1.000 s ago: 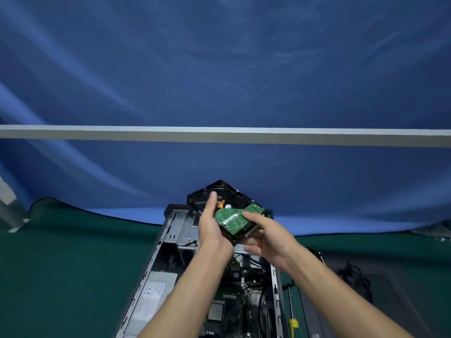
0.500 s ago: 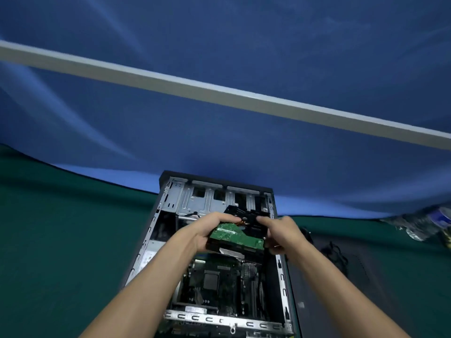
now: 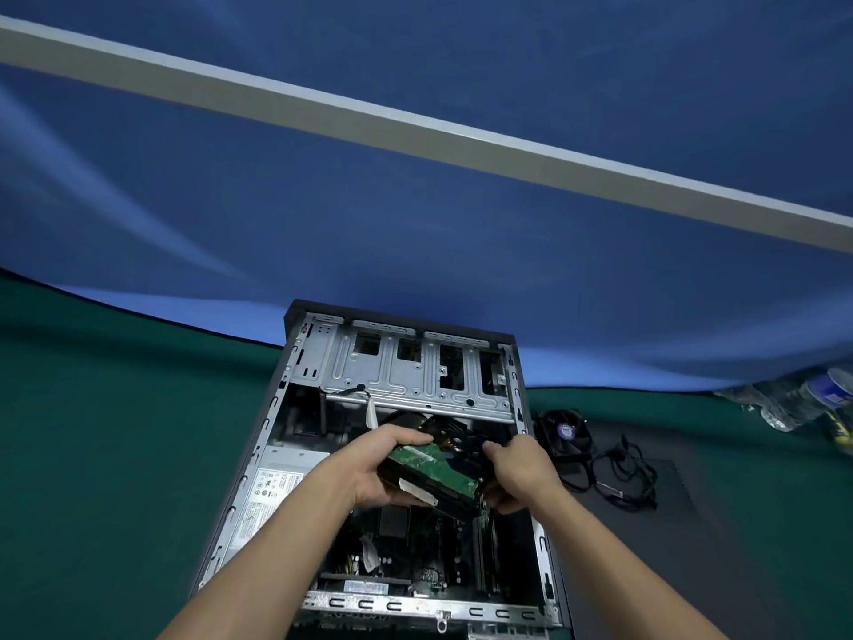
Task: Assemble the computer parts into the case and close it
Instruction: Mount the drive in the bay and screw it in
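An open computer case (image 3: 277, 408) lies flat on the green table, its side off. Above its middle I hold a hard drive (image 3: 429, 464), green circuit board facing up, tilted with its far end near the silver drive cage (image 3: 415, 376). My left hand (image 3: 374, 468) grips the drive's left side, fingers curled over its far edge. On the drive's right side my right hand (image 3: 517, 473) holds it with curled fingers. Below the drive the motherboard (image 3: 415, 538) shows, partly hidden by my arms. The power supply (image 3: 272, 496) sits at the case's left.
A black fan (image 3: 563, 436) and a coil of black cable (image 3: 623, 473) lie on a dark panel (image 3: 669, 524) right of the case. Plastic bottles (image 3: 812, 404) lie at the far right. Blue cloth hangs behind the table.
The drive has come down from above the case's far end into the case opening, now held lower and tilted beside the drive cage. Both hands shifted along its sides.
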Motion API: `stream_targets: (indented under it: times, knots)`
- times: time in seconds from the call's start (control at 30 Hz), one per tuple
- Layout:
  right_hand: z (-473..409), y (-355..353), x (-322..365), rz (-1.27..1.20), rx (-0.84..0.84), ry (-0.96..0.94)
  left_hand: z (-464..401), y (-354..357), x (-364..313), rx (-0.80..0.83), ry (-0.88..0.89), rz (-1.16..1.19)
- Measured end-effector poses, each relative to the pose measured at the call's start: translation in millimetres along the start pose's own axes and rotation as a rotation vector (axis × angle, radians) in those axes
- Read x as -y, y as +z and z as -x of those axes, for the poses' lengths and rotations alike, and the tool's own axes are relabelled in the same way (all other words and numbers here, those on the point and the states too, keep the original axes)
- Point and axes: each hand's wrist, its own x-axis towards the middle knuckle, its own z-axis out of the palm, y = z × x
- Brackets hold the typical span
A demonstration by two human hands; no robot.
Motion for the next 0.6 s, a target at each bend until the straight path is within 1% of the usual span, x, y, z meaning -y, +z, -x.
stream_targets:
  times: [0.07,0.13,0.17,0.23,0.3,0.47,0.6]
  knots:
    - [-2,-2,-3,0.242,-0.03,-0.102,-9,-1,4,0.018,0.006,0.005]
    - [-3,-4,-5,0.479,-0.104,-0.199,-17,0,10,0.037,0.005,0.011]
    - [-4,-6,-5,0.57,-0.145,-0.241,-21,1,12,0.044,0.009,0.018]
    - [-7,-12,-5,0.663,-0.198,-0.306,-29,4,15,0.052,0.028,0.042]
    - [-11,-16,-6,0.696,-0.199,-0.354,-35,9,17,0.038,0.057,0.074]
    - [-20,-16,-25,0.617,0.023,-0.315,-47,22,21,-0.014,0.095,0.119]
    - [-20,-17,-30,0.56,0.077,-0.332,-56,31,19,-0.026,0.114,0.18]
